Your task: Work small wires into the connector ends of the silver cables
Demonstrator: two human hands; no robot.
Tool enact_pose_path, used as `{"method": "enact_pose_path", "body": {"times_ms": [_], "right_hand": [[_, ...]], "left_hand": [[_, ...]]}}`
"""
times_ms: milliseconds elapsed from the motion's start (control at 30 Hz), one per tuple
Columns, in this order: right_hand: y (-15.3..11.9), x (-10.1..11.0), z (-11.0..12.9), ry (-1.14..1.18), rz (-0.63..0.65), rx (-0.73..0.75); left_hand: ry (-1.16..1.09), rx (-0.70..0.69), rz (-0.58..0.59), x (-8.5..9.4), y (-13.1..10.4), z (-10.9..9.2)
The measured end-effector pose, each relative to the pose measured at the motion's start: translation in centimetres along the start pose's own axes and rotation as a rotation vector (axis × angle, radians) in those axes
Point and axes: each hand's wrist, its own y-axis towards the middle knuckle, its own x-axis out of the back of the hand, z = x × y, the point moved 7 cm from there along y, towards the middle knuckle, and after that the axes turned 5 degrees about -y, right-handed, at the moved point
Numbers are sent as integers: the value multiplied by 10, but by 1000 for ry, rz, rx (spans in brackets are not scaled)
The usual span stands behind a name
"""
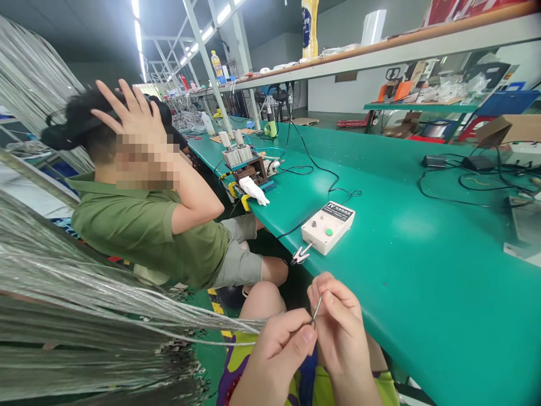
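Observation:
My left hand (284, 348) and my right hand (339, 321) are close together over my lap, just off the table's front edge. Both are closed, fingertips pinching a thin grey cable (318, 307), a short length of which shows slanting between them. Silvery cable strands (236, 322) run from the big bundle on the left up behind my left hand. Just beyond my hands, at the table edge, sits a white tester box (328, 227) with a green button. A small clip with pink handles (300, 255) sticks out from its front.
The green table (422, 270) stretches away ahead. A small press machine (249, 163) with a white cloth (254, 190) stands on it. To the left sits a person in a green shirt (147, 225), one hand raised to the head. Black cords (465, 175) lie at right.

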Motion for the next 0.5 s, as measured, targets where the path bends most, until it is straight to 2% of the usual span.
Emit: {"method": "enact_pose_path", "body": {"times_ms": [200,267,367,500], "right_hand": [[-2,-28,-8,77,315,-67],[-4,-32,-12,63,370,-100],[-6,-31,-11,71,345,-91],[-10,-29,2,6,244,15]], "left_hand": [[-306,38,-15,4,1,-3],[-346,42,-15,2,2,-6],[-347,50,9,-3,4,-7],[-334,59,11,-6,8,-1]]}}
